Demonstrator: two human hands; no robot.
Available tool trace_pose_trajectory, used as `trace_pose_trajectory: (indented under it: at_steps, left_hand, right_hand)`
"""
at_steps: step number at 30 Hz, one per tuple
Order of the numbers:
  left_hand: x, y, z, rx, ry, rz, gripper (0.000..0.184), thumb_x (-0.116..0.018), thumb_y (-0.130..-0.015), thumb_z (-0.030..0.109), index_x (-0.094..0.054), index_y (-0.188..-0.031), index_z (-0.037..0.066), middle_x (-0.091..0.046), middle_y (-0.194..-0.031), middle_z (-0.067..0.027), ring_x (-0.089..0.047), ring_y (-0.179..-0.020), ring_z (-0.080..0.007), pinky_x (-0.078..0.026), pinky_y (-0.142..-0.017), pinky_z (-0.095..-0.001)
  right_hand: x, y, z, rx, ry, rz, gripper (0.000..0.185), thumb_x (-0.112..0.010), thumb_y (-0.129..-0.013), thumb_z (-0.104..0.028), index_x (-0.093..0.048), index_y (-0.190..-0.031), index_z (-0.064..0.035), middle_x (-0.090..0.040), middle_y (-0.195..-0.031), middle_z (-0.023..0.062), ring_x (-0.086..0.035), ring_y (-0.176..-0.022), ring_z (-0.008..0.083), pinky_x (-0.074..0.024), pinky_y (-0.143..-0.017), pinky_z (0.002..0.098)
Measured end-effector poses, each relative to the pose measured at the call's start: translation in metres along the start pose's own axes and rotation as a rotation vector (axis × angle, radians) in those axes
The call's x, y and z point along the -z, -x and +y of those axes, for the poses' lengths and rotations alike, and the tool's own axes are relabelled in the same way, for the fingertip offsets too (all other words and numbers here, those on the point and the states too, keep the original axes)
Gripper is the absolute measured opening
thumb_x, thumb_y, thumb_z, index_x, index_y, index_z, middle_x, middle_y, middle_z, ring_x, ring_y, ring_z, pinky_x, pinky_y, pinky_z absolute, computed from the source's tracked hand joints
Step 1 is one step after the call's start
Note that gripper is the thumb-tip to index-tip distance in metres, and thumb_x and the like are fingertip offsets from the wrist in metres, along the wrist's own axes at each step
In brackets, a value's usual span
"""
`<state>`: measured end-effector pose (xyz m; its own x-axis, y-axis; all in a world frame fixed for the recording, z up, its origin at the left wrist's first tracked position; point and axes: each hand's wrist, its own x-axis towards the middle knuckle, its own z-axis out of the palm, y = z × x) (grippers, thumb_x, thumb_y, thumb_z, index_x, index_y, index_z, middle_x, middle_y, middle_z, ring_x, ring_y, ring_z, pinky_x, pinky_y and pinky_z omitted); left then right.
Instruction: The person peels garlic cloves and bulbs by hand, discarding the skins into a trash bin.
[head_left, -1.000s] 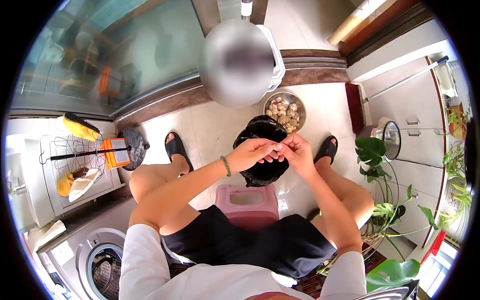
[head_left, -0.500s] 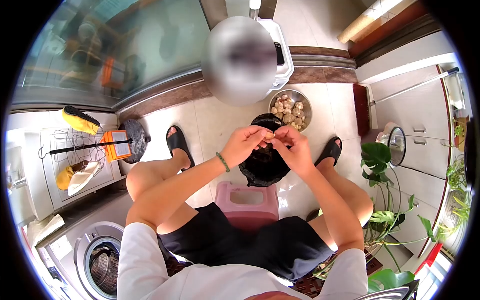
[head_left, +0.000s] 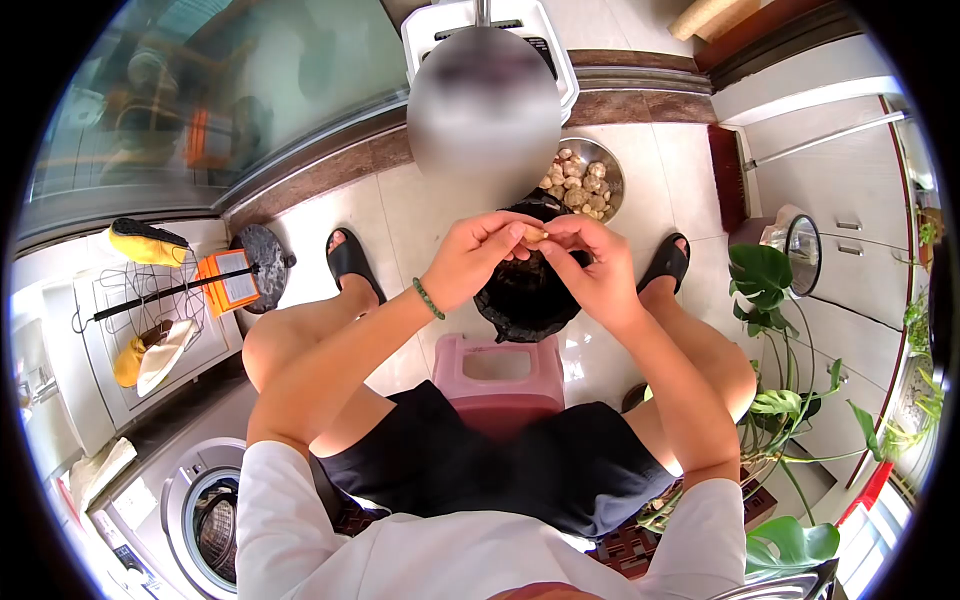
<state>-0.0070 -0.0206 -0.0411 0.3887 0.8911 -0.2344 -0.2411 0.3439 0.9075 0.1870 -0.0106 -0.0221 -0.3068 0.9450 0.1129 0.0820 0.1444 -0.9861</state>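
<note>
Between the fingertips of both hands is a small tan piece that looks like a garlic clove (head_left: 534, 234). My left hand (head_left: 478, 254), with a green beaded bracelet at the wrist, pinches it from the left. My right hand (head_left: 592, 262) has its thumb and fingers closed on its right side. Directly below my hands stands a bin lined with a black bag (head_left: 528, 305), its inside dark. Beyond it, a metal bowl (head_left: 617, 185) holds several garlic bulbs (head_left: 575, 185), partly hidden by a blurred round area.
A pink stool (head_left: 500, 385) is between my knees. Shoes on a wire rack (head_left: 150, 300) and an orange box (head_left: 228, 280) are at the left, above a washing machine (head_left: 205, 510). A leafy plant (head_left: 762, 275) and white cabinets (head_left: 840, 190) stand at the right.
The view has shifted, and my hands, the bin and the bowl appear higher in it. The tan piece, hidden at first, now shows between my fingertips.
</note>
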Motion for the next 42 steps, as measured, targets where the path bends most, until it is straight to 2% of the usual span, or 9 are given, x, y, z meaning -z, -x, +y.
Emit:
trace_pose_trajectory:
  at_steps: [7,10,18,27,31,33,37,39,42]
  left_hand:
    - [-0.005,0.001,0.002,-0.042,0.119,0.035,0.030,-0.063,-0.095,0.015,-0.061,-0.122,0.002,-0.066,-0.106,-0.0023,-0.058,-0.090,-0.0083,-0.047,-0.082,-0.0242]
    - [-0.001,-0.001,0.001,-0.034,0.131,0.019,0.028,-0.062,-0.094,0.009,-0.060,-0.120,-0.002,-0.064,-0.112,-0.0053,-0.059,-0.098,-0.0092,-0.050,-0.085,-0.0247]
    - [-0.002,-0.002,-0.011,-0.051,0.126,0.004,0.030,-0.062,-0.094,0.008,-0.057,-0.123,0.000,-0.064,-0.107,-0.0044,-0.059,-0.095,-0.0098,-0.049,-0.084,-0.0257]
    - [-0.011,0.003,-0.010,-0.128,-0.219,0.056,0.021,-0.061,-0.090,0.002,-0.060,-0.111,-0.001,-0.068,-0.098,-0.0028,-0.062,-0.083,-0.0058,-0.051,-0.075,-0.0224]
    - [-0.010,0.001,-0.008,-0.095,-0.058,0.059,0.018,-0.061,-0.089,0.002,-0.062,-0.107,-0.001,-0.068,-0.096,-0.0025,-0.062,-0.082,-0.0056,-0.051,-0.075,-0.0222]
    - [-0.010,0.003,0.003,-0.004,-0.290,0.041,0.014,-0.061,-0.089,0.002,-0.063,-0.103,0.000,-0.069,-0.094,-0.0036,-0.062,-0.082,-0.0060,-0.051,-0.075,-0.0229]
    - [-0.015,0.009,0.020,-0.094,-0.337,0.039,0.012,-0.064,-0.089,0.003,-0.064,-0.100,0.001,-0.070,-0.095,-0.0045,-0.063,-0.084,-0.0067,-0.051,-0.075,-0.0237]
    - [-0.029,0.029,0.057,-0.259,-0.231,-0.113,0.009,-0.065,-0.090,0.004,-0.065,-0.098,0.001,-0.071,-0.095,-0.0074,-0.066,-0.085,-0.0126,-0.052,-0.075,-0.0273]
    - [-0.048,0.064,0.103,-0.450,-0.081,-0.446,0.007,-0.066,-0.090,0.006,-0.069,-0.093,0.001,-0.071,-0.091,-0.0104,-0.067,-0.082,-0.0202,-0.050,-0.069,-0.0295]
  right_hand:
    - [0.002,-0.002,0.005,0.009,0.067,-0.004,0.015,-0.067,-0.083,0.005,-0.065,-0.098,0.0011,-0.068,-0.087,0.0085,-0.068,-0.077,0.0141,-0.0544,-0.068,0.0265]
    - [0.003,-0.002,0.004,0.012,0.076,-0.009,0.015,-0.066,-0.084,0.005,-0.065,-0.098,0.0009,-0.068,-0.086,0.0086,-0.068,-0.076,0.0144,-0.0545,-0.068,0.0271]
    - [0.000,-0.001,0.005,0.035,0.174,0.008,0.015,-0.064,-0.080,0.004,-0.065,-0.094,0.0003,-0.066,-0.081,0.0096,-0.067,-0.071,0.0167,-0.0539,-0.063,0.0281]
    - [-0.001,0.001,0.009,0.074,0.455,0.011,0.012,-0.065,-0.073,0.000,-0.061,-0.084,-0.0028,-0.064,-0.076,0.0098,-0.066,-0.063,0.0234,-0.0530,-0.057,0.0329]
    - [0.001,0.000,0.005,0.085,0.455,0.002,0.013,-0.066,-0.072,0.000,-0.061,-0.084,-0.0030,-0.064,-0.076,0.0099,-0.066,-0.064,0.0242,-0.0531,-0.057,0.0334]
    - [0.004,-0.001,0.003,0.103,0.451,-0.026,0.013,-0.065,-0.073,0.000,-0.061,-0.085,-0.0025,-0.064,-0.077,0.0100,-0.066,-0.064,0.0234,-0.0532,-0.058,0.0320]
    - [0.014,-0.001,-0.008,0.079,0.302,-0.037,0.012,-0.064,-0.077,0.001,-0.063,-0.089,-0.0002,-0.065,-0.078,0.0091,-0.066,-0.067,0.0187,-0.0532,-0.062,0.0290]
    - [0.022,-0.003,-0.010,-0.005,0.104,0.061,0.011,-0.063,-0.082,0.001,-0.063,-0.093,0.0025,-0.065,-0.079,0.0081,-0.065,-0.071,0.0141,-0.0526,-0.067,0.0266]
    - [0.028,-0.001,-0.022,-0.041,0.092,0.085,0.011,-0.063,-0.084,0.000,-0.062,-0.095,0.0041,-0.065,-0.080,0.0080,-0.065,-0.073,0.0127,-0.0524,-0.069,0.0262]
